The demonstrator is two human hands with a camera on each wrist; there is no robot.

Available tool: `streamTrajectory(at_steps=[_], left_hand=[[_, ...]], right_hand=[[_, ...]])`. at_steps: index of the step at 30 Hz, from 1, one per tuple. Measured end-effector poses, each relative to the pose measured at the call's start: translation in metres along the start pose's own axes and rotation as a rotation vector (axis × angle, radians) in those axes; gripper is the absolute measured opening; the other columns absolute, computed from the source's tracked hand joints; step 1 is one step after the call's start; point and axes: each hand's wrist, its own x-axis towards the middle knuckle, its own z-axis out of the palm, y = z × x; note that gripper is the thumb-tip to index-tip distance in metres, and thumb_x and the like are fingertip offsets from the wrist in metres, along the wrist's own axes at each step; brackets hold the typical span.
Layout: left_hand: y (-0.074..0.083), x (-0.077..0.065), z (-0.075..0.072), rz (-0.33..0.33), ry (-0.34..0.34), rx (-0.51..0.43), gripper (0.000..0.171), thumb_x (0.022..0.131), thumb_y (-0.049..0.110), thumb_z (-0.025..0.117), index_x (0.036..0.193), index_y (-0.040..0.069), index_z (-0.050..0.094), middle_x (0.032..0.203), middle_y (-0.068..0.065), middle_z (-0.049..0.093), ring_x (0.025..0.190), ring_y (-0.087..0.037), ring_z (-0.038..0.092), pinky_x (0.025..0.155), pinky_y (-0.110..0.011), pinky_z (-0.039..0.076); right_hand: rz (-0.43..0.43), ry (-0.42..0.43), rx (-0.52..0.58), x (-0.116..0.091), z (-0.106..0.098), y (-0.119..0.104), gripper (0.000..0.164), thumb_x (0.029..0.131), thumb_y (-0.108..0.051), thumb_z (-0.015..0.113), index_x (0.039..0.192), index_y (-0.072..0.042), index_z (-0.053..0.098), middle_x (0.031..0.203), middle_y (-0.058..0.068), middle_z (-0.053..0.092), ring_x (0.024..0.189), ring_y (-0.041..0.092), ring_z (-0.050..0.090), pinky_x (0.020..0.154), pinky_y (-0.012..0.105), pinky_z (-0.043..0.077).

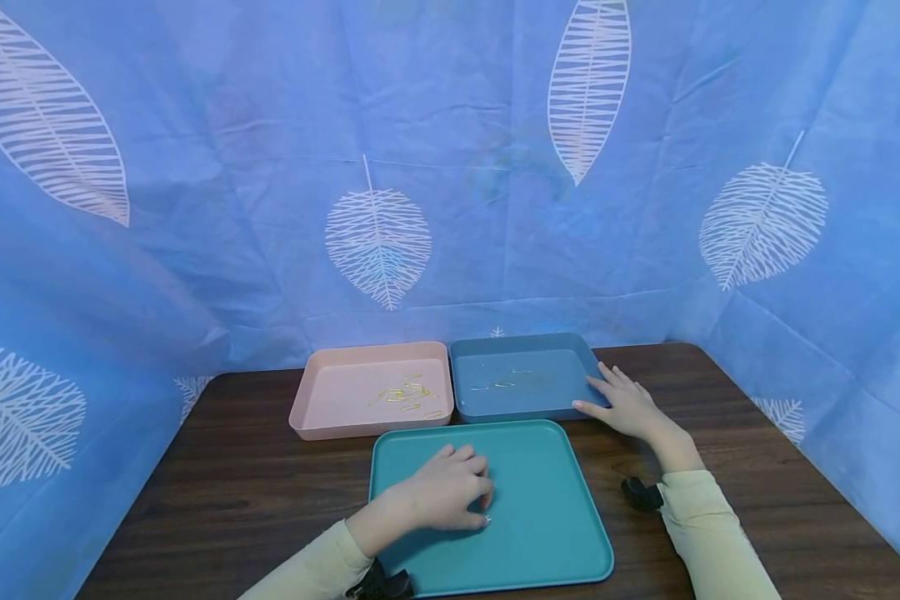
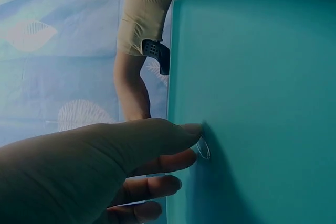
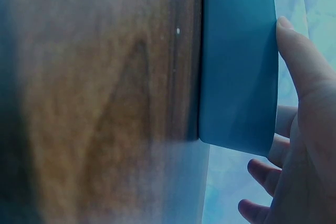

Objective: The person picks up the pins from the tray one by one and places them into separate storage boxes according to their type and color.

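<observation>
My left hand (image 1: 450, 492) is over the teal tray (image 1: 540, 500). Between its thumb and index finger it pinches a small silvery wire loop (image 2: 206, 149), close over the tray surface in the left wrist view. The other fingers are bent loosely beside it. My right hand (image 1: 630, 406) rests at the front right corner of the blue tray (image 1: 525, 412), its fingers spread and relaxed. In the right wrist view the thumb touches the rim of that tray. A few thin wire pieces (image 1: 504, 384), some gold, lie inside it.
A pink tray (image 1: 337, 392) stands left of the blue tray, with several gold wire pieces (image 1: 412, 392) in it. Both stand behind the teal tray on the dark wooden table (image 1: 232, 475). A blue leaf-patterned cloth (image 1: 457, 225) hangs behind the table.
</observation>
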Motion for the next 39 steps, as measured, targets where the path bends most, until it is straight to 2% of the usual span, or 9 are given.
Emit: streamTrajectory(at_steps=[12, 22, 33, 39], left_hand=[[0.001, -0.0013, -0.001, 0.031, -0.014, -0.05, 0.025, 0.086, 0.039, 0.072, 0.066, 0.033, 0.058, 0.081, 0.016, 0.05, 0.075, -0.004, 0.035, 0.067, -0.02, 0.028], [0.0027, -0.001, -0.0016, 0.03, -0.032, -0.076, 0.027, 0.086, 0.037, 0.072, 0.065, 0.033, 0.056, 0.079, 0.016, 0.047, 0.074, -0.004, 0.034, 0.068, -0.02, 0.028], [0.0038, 0.0002, -0.0049, 0.045, -0.027, -0.058, 0.028, 0.083, 0.034, 0.075, 0.064, 0.032, 0.054, 0.081, 0.016, 0.049, 0.075, -0.005, 0.034, 0.067, -0.02, 0.027], [0.0011, 0.0046, -0.0069, 0.048, 0.019, -0.027, 0.025, 0.081, 0.032, 0.075, 0.065, 0.032, 0.056, 0.081, 0.015, 0.051, 0.074, -0.005, 0.035, 0.065, -0.02, 0.025]], right_hand=[[-0.006, 0.004, -0.004, 0.0006, 0.0003, -0.0006, 0.078, 0.093, -0.055, 0.055, 0.145, 0.002, 0.043, 0.156, 0.032, 0.021, 0.144, 0.053, 0.016, 0.109, 0.075, 0.016], [-0.004, -0.004, 0.006, -0.0003, 0.0001, 0.0001, 0.078, 0.093, -0.055, 0.056, 0.144, 0.003, 0.043, 0.156, 0.032, 0.02, 0.143, 0.054, 0.016, 0.108, 0.075, 0.015], [-0.003, 0.002, -0.007, -0.0002, -0.0008, -0.0005, 0.078, 0.093, -0.055, 0.055, 0.144, 0.002, 0.043, 0.156, 0.032, 0.021, 0.143, 0.054, 0.016, 0.108, 0.075, 0.016], [-0.006, 0.004, -0.013, -0.0002, -0.0013, -0.0008, 0.078, 0.093, -0.055, 0.055, 0.144, 0.002, 0.043, 0.156, 0.032, 0.021, 0.143, 0.053, 0.017, 0.108, 0.075, 0.016]])
